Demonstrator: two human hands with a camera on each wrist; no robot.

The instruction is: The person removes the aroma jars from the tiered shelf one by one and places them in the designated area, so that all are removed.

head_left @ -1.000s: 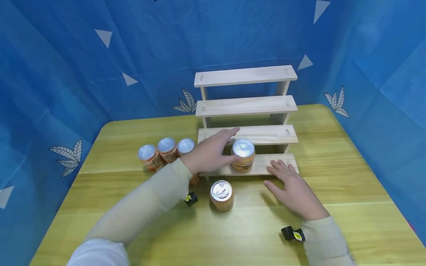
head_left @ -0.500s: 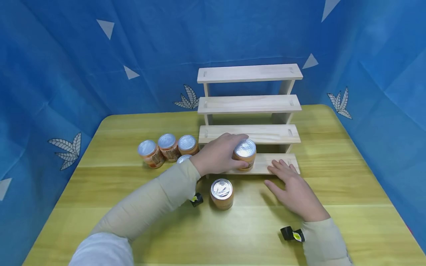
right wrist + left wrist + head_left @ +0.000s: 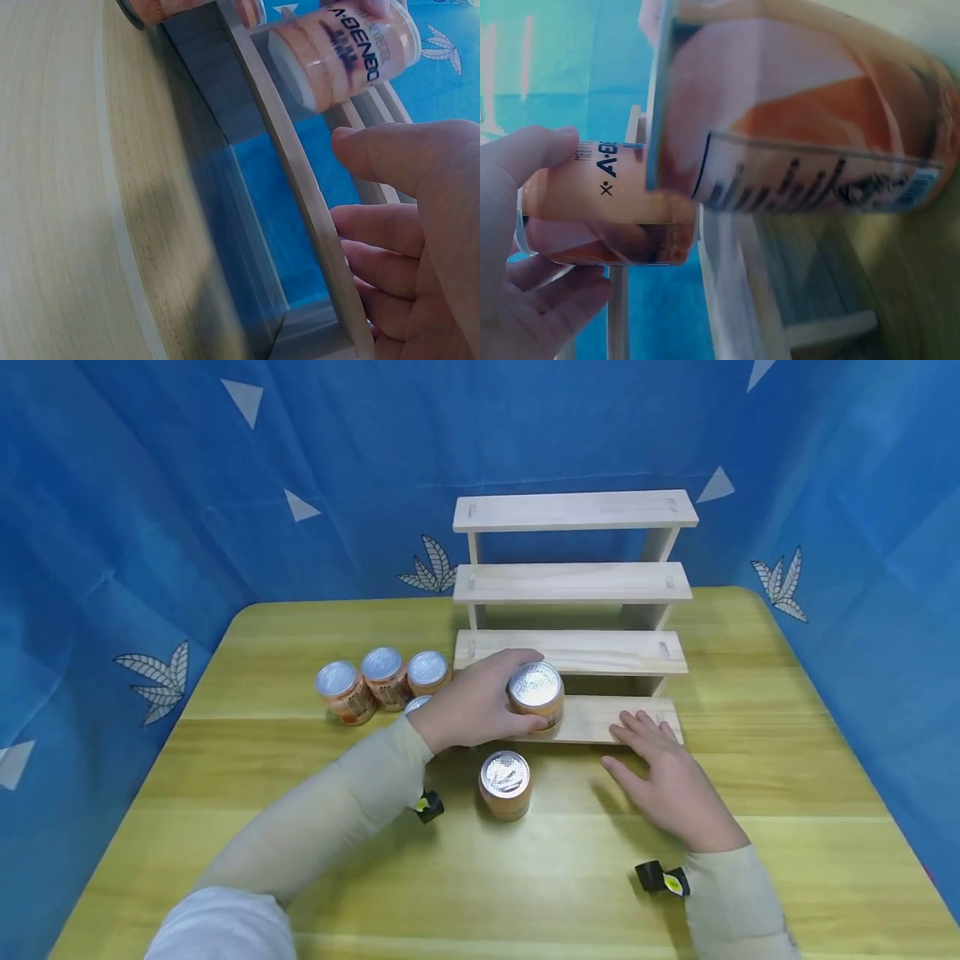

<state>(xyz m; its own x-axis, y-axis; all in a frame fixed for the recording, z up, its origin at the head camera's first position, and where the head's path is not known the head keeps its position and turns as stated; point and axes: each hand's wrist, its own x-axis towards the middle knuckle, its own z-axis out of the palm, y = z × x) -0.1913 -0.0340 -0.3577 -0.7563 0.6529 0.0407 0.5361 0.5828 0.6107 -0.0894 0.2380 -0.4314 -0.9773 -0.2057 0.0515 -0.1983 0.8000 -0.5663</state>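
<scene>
The left hand (image 3: 468, 710) held one can (image 3: 536, 693) at the rack's (image 3: 600, 720) lowest step, right hand (image 3: 670, 785) flat. Five cans (image 3: 382, 677) waited on the surface (image 3: 787, 777).

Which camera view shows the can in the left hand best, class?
The head view: the can shows whole, gripped by the left hand above the rack's lowest shelf. The left wrist view shows only its side, half hidden; the right wrist view shows it sideways and blurred.
</scene>
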